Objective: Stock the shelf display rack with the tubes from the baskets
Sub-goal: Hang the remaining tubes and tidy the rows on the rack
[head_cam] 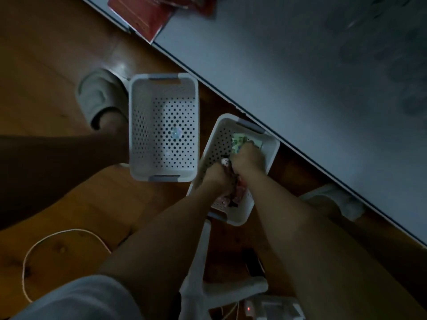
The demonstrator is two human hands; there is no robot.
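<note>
Both forearms reach down into the right basket (269,155) on the wooden floor (57,65); the left hand (216,175) curls round dark packets (227,166), and the right hand (248,158) grips a green tube pack (238,140) at the basket's far end. Just left stands a second basket (138,125), holding only a small clear bit; beyond, a slipper (99,93) and the grey shelf (300,65), red packs (141,15) at its far edge.
</note>
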